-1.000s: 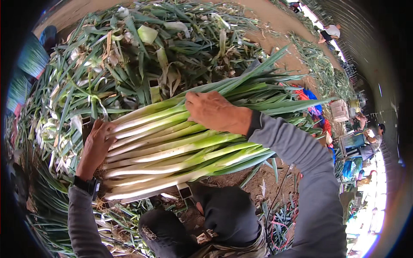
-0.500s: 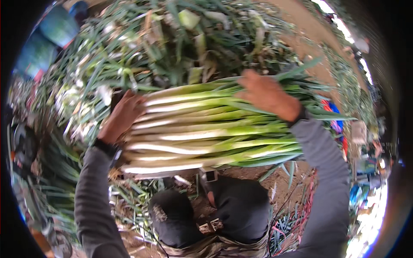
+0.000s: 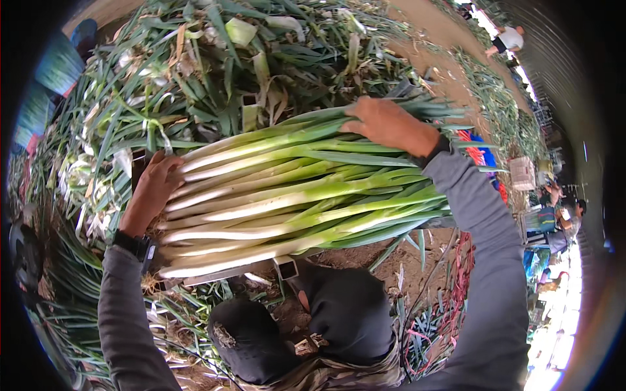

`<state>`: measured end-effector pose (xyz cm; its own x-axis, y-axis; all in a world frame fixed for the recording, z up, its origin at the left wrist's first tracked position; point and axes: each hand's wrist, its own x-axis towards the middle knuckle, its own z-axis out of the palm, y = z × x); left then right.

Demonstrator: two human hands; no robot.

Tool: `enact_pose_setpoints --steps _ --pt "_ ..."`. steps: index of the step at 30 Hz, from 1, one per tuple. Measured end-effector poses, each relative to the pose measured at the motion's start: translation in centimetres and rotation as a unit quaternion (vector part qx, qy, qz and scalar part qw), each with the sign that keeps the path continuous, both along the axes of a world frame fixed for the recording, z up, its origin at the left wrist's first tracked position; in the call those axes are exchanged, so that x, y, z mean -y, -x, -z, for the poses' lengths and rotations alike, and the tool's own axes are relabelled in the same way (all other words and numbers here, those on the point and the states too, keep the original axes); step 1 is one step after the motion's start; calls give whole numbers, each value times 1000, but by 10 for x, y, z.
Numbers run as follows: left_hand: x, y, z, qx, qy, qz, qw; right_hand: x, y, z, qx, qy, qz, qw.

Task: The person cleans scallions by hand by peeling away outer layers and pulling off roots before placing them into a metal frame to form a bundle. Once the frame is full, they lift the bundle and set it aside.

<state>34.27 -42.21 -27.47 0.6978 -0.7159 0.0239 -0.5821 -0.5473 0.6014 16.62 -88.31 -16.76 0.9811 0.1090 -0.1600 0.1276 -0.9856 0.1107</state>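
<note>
A broad layer of long green onions (image 3: 293, 195) lies side by side across a metal-framed stand (image 3: 285, 267) in front of me. White root ends point left and green leaves point right. My left hand (image 3: 154, 189) is at the far root ends, its curled fingers on the outermost white stalk. Over the far edge of the layer, my right hand (image 3: 391, 125) closes its bent fingers on the green leaves. Its fingertips are partly hidden among them. Most of the stand is covered by the onions.
A heap of cut leaves and trimmings (image 3: 215, 72) rises beyond the stand. My knees (image 3: 349, 313) are close below its near edge. Red twine (image 3: 456, 293) lies on the ground at right. A pale crate (image 3: 519, 173) and other people (image 3: 508, 39) are farther right.
Relative to the view, both hands and the onions sit farther left, and the layer slants more. My right hand, blurred and raised over the leaves before, now rests on them with fingers bent.
</note>
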Motion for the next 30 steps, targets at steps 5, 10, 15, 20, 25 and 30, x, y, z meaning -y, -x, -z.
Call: enact_pose_setpoints --steps 5,10,15,20,25,30 --pt "-6 6 -2 6 22 2 1000 9 19 -60 117 -165 -16 979" --pt "-9 8 5 -4 31 -22 999 22 52 -54 86 -126 3 988" --pt "-4 8 3 -16 30 -10 999 41 68 -25 50 -80 -30 995" --pt "-2 15 -1 -25 29 -31 999 31 56 -21 25 -94 -42 994" --pt "-23 14 20 -11 55 -49 997 22 50 -14 14 -97 -36 994" --pt "-13 12 13 67 28 -5 997 31 58 -4 52 -267 88 958"
